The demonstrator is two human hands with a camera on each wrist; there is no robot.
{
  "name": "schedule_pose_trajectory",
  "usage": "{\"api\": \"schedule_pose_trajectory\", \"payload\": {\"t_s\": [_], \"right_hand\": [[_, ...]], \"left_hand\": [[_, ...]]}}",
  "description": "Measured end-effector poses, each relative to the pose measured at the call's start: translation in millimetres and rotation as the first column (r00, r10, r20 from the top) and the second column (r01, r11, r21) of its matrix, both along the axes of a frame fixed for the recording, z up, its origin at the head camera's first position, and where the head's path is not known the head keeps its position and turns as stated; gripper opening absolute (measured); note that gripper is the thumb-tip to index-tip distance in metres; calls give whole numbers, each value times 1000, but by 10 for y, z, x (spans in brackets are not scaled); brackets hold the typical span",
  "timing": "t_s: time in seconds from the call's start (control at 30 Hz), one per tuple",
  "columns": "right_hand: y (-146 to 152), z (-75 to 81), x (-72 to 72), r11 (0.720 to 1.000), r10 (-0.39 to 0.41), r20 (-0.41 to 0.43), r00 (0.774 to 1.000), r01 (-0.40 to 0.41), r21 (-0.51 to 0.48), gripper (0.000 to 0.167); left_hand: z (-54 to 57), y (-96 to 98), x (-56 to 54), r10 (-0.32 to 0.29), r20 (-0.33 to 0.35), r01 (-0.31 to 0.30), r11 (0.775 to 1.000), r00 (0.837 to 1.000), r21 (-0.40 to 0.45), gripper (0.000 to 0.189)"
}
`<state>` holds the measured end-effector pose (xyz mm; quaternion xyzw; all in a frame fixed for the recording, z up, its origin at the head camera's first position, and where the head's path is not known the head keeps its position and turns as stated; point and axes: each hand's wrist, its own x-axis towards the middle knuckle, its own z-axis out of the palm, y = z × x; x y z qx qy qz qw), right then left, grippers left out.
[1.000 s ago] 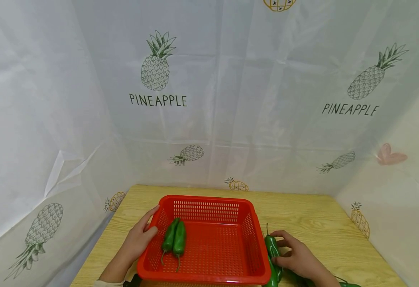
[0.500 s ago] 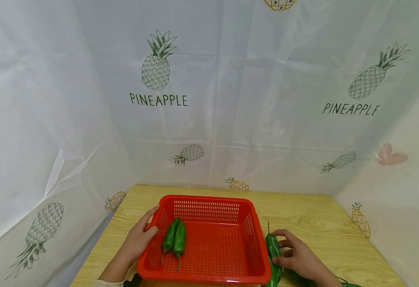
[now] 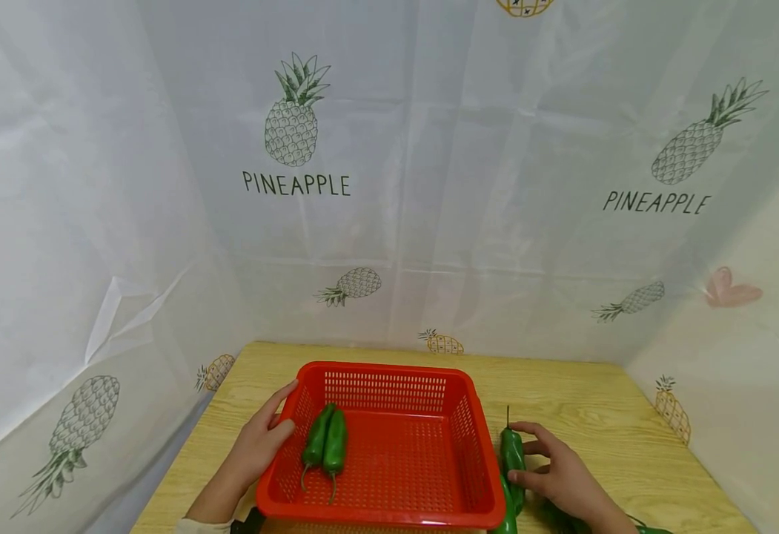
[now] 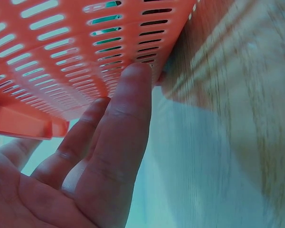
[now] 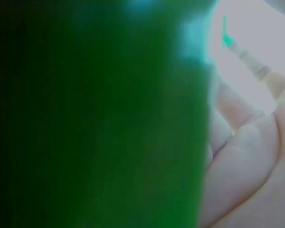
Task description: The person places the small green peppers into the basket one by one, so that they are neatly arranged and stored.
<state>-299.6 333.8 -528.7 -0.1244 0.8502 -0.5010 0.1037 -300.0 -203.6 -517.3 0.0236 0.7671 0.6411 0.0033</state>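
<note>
From where I sit, the left hand (image 3: pixel 256 445) has the red basket (image 3: pixel 396 460) by its left side, thumb at the rim; the left wrist view shows me its fingers (image 4: pixel 126 114) against the slotted outer wall. The right hand (image 3: pixel 559 471) is just beyond the basket's right side, its fingers pinching a green pepper (image 3: pixel 512 450) between forefinger and thumb, stem pointing away from the wearer. Next to it, partly behind the basket's rim, I can see a second pepper (image 3: pixel 508 515). More peppers (image 3: pixel 559 519) show under the right wrist. Inside the basket, a pair of peppers (image 3: pixel 335 445) lies side by side near the left wall, stems towards the wearer. The basket sits on the wooden tabletop (image 3: pixel 602 415), with a pineapple-print curtain (image 3: pixel 462 185) behind. A blurred green surface fills most of my right wrist view; I can't tell which pepper it is.
</note>
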Motion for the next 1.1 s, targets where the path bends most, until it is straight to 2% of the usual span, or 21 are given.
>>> {"api": "schedule_pose_trajectory", "payload": {"t_s": [0.33, 0.6, 1.1], "right_hand": [[4, -3, 1, 1000, 1, -35, 999, 0, 30, 82], [3, 11, -3, 996, -83, -109, 991, 86, 23, 77], [-4, 48, 9, 983, -183, -43, 982, 183, -2, 75]], "left_hand": [[-5, 10, 1, 24, 17, -24, 1000, 1000, -13, 66], [4, 11, 3, 18, 10, -18, 1000, 1000, -13, 67], [-20, 8, -14, 22, 23, -21, 1000, 1000, -10, 67]]}}
